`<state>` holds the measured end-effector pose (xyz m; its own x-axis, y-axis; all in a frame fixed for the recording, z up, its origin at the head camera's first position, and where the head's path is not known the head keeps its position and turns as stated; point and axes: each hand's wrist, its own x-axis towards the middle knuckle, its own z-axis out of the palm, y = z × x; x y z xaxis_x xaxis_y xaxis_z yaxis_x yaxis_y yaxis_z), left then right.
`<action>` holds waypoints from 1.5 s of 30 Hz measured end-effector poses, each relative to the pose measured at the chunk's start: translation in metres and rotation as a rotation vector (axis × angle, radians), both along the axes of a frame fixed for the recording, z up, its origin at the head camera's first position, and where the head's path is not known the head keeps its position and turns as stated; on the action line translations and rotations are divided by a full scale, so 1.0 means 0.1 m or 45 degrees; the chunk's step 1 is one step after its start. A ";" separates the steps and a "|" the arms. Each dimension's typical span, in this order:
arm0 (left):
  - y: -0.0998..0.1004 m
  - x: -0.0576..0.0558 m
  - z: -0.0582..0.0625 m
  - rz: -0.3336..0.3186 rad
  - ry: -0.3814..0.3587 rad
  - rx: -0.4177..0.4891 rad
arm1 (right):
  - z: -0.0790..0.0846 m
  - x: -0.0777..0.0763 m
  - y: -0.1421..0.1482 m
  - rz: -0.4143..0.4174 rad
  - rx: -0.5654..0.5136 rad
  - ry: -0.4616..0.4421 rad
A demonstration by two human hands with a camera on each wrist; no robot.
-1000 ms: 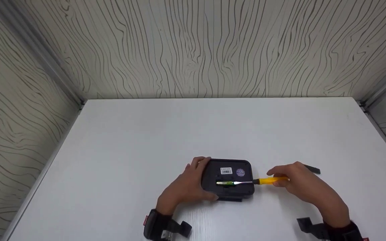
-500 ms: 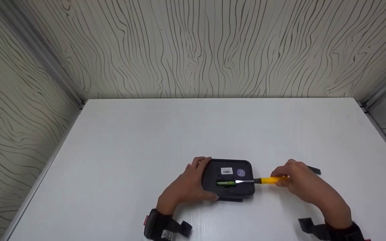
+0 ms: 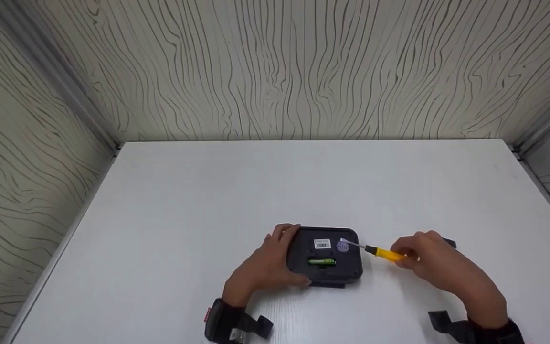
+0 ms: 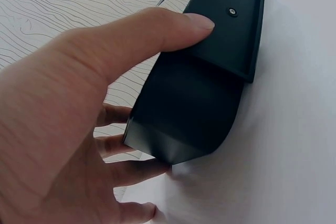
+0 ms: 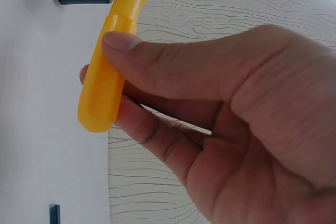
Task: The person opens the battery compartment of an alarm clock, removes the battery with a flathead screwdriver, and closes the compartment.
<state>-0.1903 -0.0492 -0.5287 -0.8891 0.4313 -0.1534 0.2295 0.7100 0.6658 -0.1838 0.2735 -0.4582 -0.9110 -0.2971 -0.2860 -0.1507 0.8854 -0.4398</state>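
A black box-shaped device (image 3: pixel 346 268) lies on the table with a barcode label, a round sticker and a slot holding a green battery (image 3: pixel 322 262) facing up. My left hand (image 3: pixel 264 266) grips its left end, and in the left wrist view the thumb presses its side (image 4: pixel 184 103) while the fingers curl behind. Between thumb and fingers, my right hand (image 3: pixel 431 258) pinches the yellow handle of a screwdriver (image 3: pixel 388 254), also large in the right wrist view (image 5: pixel 102 87). Its metal tip is over the round sticker; whether it touches is unclear.
A small black strip (image 3: pixel 450 242) lies on the white table (image 3: pixel 237 191) just beyond the right hand, partly hidden by it. Wood-patterned panels (image 3: pixel 275 71) stand at the back and sides. Both wrists wear black straps.
The screwdriver tip has left the battery's right end and swung up to the round sticker. My right hand has shifted slightly right. The left hand and device have stayed put.
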 end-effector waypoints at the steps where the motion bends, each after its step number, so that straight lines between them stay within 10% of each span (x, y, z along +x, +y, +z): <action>1: 0.00 0.00 0.00 0.002 -0.003 0.006 | 0.00 0.00 0.00 -0.002 -0.003 -0.006; 45: 0.02 0.00 -0.01 0.005 0.023 0.007 | -0.12 -0.05 0.03 -0.139 0.010 -0.065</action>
<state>-0.1900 -0.0475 -0.5297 -0.8936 0.4282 -0.1346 0.2388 0.7074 0.6653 -0.1888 0.2768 -0.4700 -0.9219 -0.1949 -0.3350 -0.0310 0.8986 -0.4376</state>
